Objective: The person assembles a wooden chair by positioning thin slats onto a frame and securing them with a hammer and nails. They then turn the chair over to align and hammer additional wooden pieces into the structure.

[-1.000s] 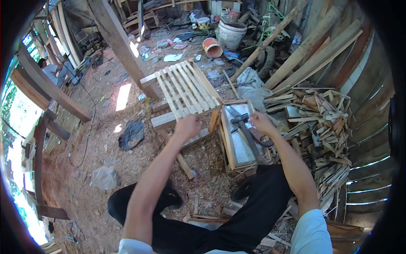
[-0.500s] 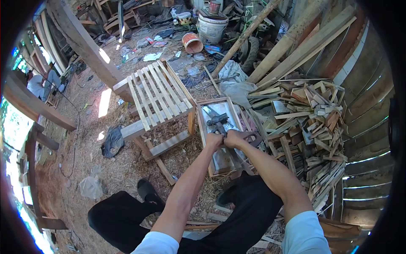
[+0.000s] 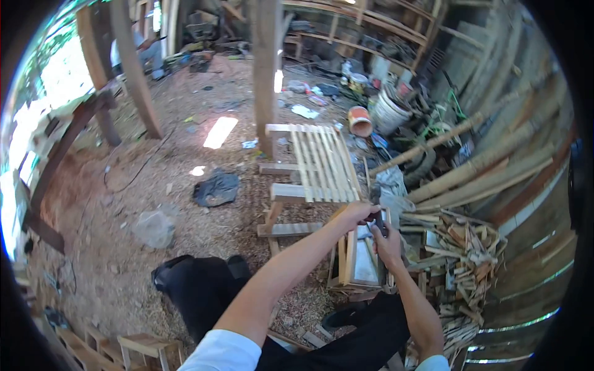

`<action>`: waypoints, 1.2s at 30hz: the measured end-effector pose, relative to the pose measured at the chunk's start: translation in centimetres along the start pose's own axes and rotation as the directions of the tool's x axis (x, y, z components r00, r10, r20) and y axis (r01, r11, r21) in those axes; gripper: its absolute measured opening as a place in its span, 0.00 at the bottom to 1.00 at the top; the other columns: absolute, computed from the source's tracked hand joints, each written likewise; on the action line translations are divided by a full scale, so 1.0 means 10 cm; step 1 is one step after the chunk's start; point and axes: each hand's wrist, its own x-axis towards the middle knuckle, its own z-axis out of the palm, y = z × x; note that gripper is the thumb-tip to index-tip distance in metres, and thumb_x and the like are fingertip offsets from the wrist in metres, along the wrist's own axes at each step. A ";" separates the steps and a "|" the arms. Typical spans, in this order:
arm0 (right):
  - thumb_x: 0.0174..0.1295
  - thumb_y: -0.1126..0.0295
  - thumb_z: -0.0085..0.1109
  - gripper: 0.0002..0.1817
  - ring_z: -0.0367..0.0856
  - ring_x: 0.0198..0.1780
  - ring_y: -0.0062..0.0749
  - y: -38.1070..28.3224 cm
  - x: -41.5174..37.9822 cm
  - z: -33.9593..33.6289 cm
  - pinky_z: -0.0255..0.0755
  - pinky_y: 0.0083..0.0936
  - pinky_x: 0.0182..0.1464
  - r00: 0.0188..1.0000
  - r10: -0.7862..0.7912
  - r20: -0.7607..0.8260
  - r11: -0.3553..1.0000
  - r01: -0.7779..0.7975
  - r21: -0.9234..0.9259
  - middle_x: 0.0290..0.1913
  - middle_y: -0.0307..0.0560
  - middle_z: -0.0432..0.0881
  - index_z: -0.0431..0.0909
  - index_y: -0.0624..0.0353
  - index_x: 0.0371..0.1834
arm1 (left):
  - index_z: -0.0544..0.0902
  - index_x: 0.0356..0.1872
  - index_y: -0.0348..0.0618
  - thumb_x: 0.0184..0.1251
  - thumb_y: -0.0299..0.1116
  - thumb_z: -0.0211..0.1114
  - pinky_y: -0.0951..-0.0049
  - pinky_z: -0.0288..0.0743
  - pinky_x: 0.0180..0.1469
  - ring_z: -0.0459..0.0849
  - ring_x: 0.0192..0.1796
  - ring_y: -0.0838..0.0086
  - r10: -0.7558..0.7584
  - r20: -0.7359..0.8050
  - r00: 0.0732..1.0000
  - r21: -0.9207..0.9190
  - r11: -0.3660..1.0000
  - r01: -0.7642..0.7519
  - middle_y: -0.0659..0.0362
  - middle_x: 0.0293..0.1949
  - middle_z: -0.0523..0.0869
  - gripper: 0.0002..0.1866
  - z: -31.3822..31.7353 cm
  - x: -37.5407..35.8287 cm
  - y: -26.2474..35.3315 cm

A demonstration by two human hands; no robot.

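Right of center stands the slatted rack (image 3: 331, 164); below it, the box (image 3: 366, 267) — left hand (image 3: 359, 214) and right hand (image 3: 388, 247) over its far end, a tool (image 3: 380, 220) between them. The scrap heap (image 3: 461, 253) lies right of the box; a cloth (image 3: 216, 189) and plastic bag (image 3: 153, 229), left of the rack.

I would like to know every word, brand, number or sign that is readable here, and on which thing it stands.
No text is readable in this picture.
White bucket: any marking is too small and blurred.
White sheet on the floor: too small to tell.
Dark tool being held: no lettering can be made out.
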 end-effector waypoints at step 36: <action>0.52 0.70 0.65 0.19 0.81 0.44 0.61 0.18 -0.91 6.26 0.75 0.47 0.47 0.284 -0.083 0.955 0.798 0.594 -0.107 0.38 0.65 0.83 0.77 0.65 0.47 | 0.84 0.38 0.40 0.62 0.31 0.57 0.59 0.78 0.45 0.83 0.44 0.62 0.394 -0.659 0.641 0.742 0.197 0.641 0.54 0.42 0.83 0.10 -4.66 -3.63 -3.66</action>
